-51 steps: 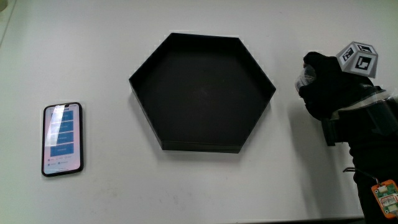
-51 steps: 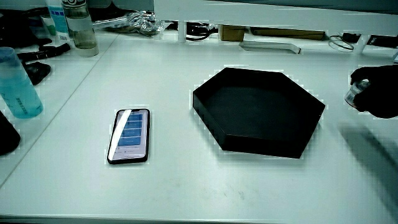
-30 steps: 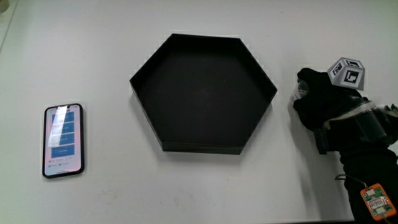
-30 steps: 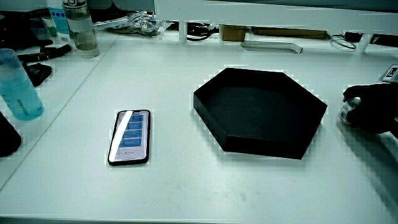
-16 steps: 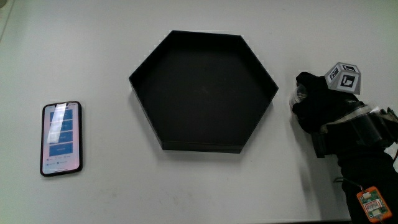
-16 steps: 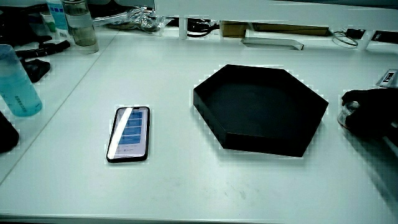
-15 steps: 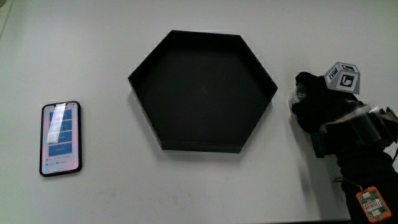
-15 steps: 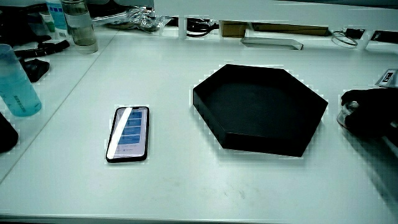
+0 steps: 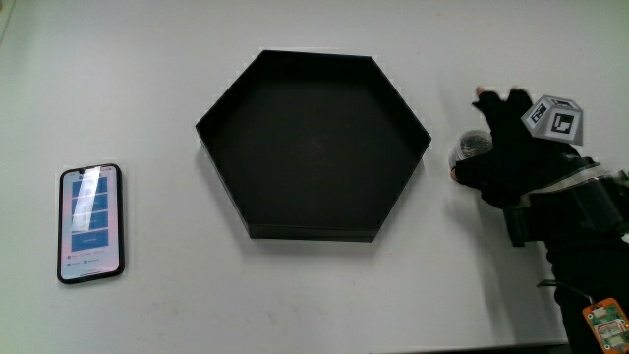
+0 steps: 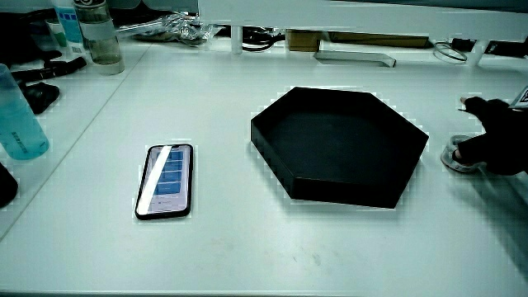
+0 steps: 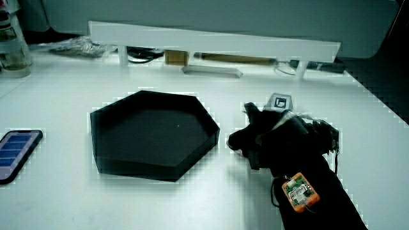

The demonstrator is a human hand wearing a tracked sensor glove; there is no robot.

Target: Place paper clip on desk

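A small round clear container [image 9: 474,146], which seems to hold the paper clips, rests on the white desk beside the black hexagonal tray [image 9: 310,233]. The gloved hand [image 9: 506,147] is over and beside it with fingers spread, thumb and fingers arching around the container without gripping it. In a side view the container [image 10: 452,157] sits on the desk just under the hand [image 10: 495,140]. In a side view the hand [image 11: 268,134] hides the container. The tray [image 10: 342,194] has nothing in it.
A phone [image 9: 90,222] with a lit screen lies on the desk, apart from the tray. A blue bottle [image 10: 16,115] and a clear bottle [image 10: 92,37] stand at the table's edge. A low white partition [image 11: 211,39] borders the table.
The hand was curled around the container and came down to the desk beside the tray. Its fingers have now spread and the container rests on the desk.
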